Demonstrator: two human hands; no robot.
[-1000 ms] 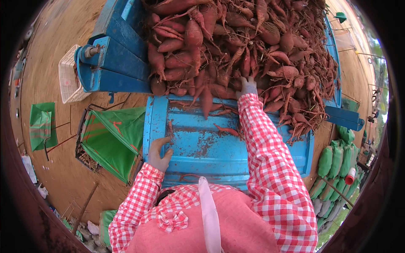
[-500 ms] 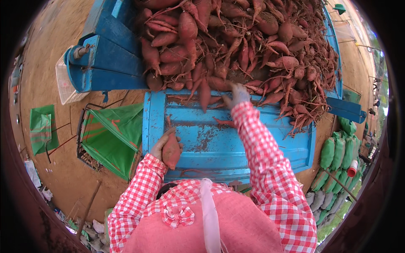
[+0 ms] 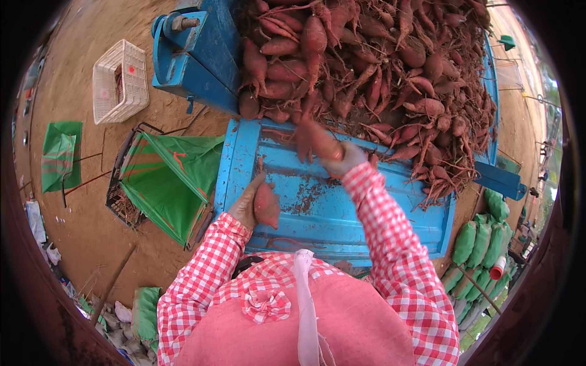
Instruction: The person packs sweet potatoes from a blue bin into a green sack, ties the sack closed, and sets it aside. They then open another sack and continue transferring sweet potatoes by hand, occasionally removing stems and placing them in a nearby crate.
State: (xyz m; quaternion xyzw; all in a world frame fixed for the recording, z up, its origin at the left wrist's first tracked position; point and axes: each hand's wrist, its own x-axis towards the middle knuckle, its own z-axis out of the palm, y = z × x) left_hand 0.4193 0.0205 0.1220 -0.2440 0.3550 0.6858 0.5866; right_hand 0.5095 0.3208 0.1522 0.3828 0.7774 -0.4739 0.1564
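Observation:
A large heap of reddish sweet potatoes (image 3: 390,67), tangled with roots and soil, fills the blue truck bed. Over the lowered blue tailgate (image 3: 342,213), my left hand (image 3: 246,204) is closed round a sweet potato (image 3: 267,206) that hangs point upward. My right hand (image 3: 347,160) grips a larger sweet potato (image 3: 318,141) by its near end, just in front of the heap's edge. Motion blurs this one a little, and its far end overlaps the pile.
A green sack (image 3: 171,183) stands held open in a metal frame left of the tailgate. Beyond it are a white plastic crate (image 3: 122,82) and a flat green bag (image 3: 61,155) on the dirt ground. Filled green sacks (image 3: 482,244) are stacked at the right. A blue hinged post (image 3: 198,58) juts out at left.
My right hand has drawn back from the heap with a sweet potato in its grip. My left hand still holds its sweet potato, now turned slightly. The view has swung left, showing more of the crate.

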